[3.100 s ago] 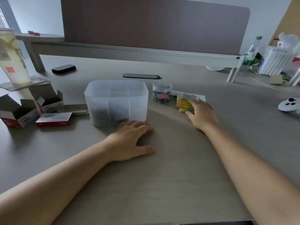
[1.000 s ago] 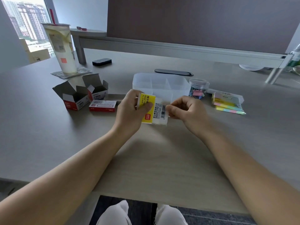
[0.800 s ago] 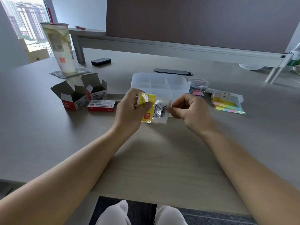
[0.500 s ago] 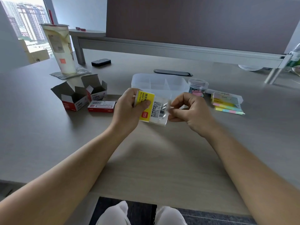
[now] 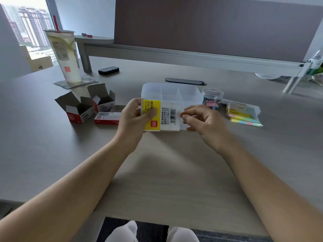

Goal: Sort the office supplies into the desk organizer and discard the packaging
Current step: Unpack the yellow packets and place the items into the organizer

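I hold a yellow-and-white index tab packet (image 5: 164,116) in clear wrap above the desk. My left hand (image 5: 134,117) grips its yellow end. My right hand (image 5: 201,119) pinches the clear flap at its right edge. Behind the packet stands the translucent desk organizer (image 5: 172,92) with several compartments. To its right are a round clear jar of coloured binder clips (image 5: 212,97) and more sticky-note packs (image 5: 243,115). Two open red-and-white boxes (image 5: 78,109) and a flat red box (image 5: 107,117) lie to the left.
A tall drink cup (image 5: 64,56) stands on a wrapper at the back left. A black object (image 5: 108,70) and a dark cable slot (image 5: 185,81) lie further back. A divider panel (image 5: 209,27) closes the far side. A bottle (image 5: 314,65) sits at the right edge.
My right hand took a packet from the pile at the right, and both hands brought it in front of the organizer. Over the last second my right fingers have shifted on the clear flap.
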Demonstrator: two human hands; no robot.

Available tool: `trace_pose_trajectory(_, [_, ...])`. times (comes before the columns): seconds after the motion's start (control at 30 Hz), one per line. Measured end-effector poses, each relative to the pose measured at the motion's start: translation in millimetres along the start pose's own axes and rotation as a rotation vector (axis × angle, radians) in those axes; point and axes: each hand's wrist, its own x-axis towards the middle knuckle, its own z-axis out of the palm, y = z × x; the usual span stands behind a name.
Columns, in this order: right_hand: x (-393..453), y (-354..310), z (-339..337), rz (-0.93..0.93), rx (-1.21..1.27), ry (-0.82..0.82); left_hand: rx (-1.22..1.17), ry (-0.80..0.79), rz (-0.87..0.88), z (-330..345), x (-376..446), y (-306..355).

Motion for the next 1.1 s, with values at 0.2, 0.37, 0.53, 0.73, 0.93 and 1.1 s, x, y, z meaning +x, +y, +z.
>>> trace_pose_trajectory(0.2, [1.3, 0.8, 2.0, 0.147, 0.161, -0.048, 0.021, -0.102, -0.004, 3.4, -4.0, -0.4])
trace_pose_trajectory(0.37, [1.2, 1.0, -1.8, 0.129, 0.218, -0.044, 0.025, -0.086, 0.013, 1.8, -2.0, -0.8])
trace_pose_trajectory(0.53, [0.8, 1.9, -3.7, 0.116, 0.26, -0.061, 0.01, -0.074, 0.019, -0.9, -0.7, 0.1])
trace_pose_trajectory(0.73, [2.9, 3.8, -12.4, 0.096, 0.194, 0.103, 0.026, 0.04, 0.032, -8.3, 2.7, 0.0])
trace_pose_trajectory(0.93, [-1.9, 4.1, -14.1, 0.164, 0.238, 0.052, 0.164, 0.078, 0.079, -8.9, -0.2, -0.6])
trace_pose_trajectory(1.1, [-2.8, 2.6, -22.2, 0.29, 0.504, -0.063, 0.175, 0.102, 0.09, -8.0, -2.8, 0.0])
